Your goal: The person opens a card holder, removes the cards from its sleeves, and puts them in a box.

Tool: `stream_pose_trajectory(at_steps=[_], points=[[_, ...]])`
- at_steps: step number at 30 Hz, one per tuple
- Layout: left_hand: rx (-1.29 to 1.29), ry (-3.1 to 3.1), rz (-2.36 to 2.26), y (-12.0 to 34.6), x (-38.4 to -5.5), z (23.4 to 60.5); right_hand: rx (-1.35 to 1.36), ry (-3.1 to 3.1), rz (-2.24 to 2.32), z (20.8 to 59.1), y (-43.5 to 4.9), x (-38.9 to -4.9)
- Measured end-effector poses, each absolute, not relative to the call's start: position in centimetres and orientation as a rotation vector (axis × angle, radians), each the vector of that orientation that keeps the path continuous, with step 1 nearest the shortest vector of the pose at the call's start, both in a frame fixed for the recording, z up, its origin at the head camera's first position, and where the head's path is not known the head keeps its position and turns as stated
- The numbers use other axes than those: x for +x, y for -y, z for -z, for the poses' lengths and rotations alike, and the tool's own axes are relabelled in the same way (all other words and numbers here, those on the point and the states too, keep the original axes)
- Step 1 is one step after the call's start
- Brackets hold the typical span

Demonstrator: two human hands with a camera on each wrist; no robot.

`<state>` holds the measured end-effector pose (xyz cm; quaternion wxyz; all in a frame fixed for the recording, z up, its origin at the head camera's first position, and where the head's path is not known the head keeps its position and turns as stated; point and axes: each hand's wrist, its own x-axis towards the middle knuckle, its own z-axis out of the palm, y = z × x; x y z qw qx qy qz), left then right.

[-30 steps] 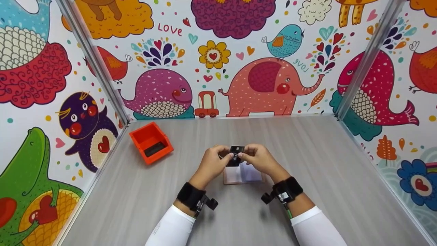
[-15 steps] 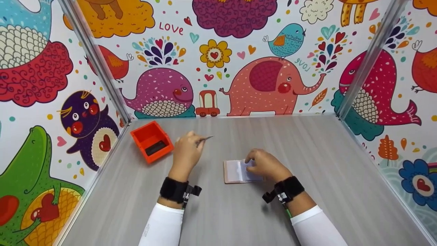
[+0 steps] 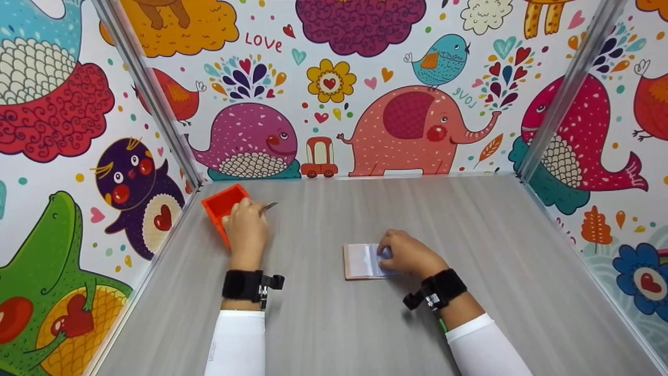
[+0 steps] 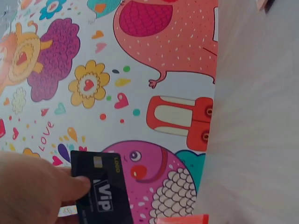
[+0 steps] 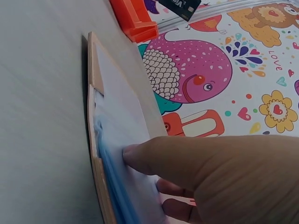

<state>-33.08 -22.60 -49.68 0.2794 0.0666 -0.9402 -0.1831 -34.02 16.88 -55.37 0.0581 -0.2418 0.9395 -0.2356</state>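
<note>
My left hand [image 3: 245,230] is over the orange-red bin [image 3: 228,196], pinching a black card [image 4: 108,198] with a gold chip and "VIP" lettering. In the left wrist view the thumb lies on the card's face. An open card holder [image 3: 358,261] with a tan cover and clear plastic sleeves lies on the table. On its right half rests my right hand [image 3: 412,253], holding the sleeves. The right wrist view shows the thumb on a sleeve [image 5: 126,112] and other fingers at its far edge. The left hand hides much of the bin's inside.
The bin stands at the back left of the grey table [image 3: 323,318]. Walls with cartoon animals enclose the left, back and right sides, joined by metal corner posts [image 3: 148,99]. A wrist camera on a black strap [image 3: 242,284] sits on each arm.
The left hand has carried the card left, from above the holder to over the bin. The right hand has let go of the card and come down onto the holder's right half.
</note>
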Motion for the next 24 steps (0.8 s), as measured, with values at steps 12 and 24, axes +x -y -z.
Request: stream_pose_trajectory(at_steps=[12,24], points=[[0.395,2.564,0.398,25.5,-33.8,52.8,-0.760,-2.830,0.732,55.5,-17.1,-34.2],[0.351,2.590,0.408,25.9,-34.1,55.1,-0.703,-2.816,0.727,55.7,-17.2,-34.3]])
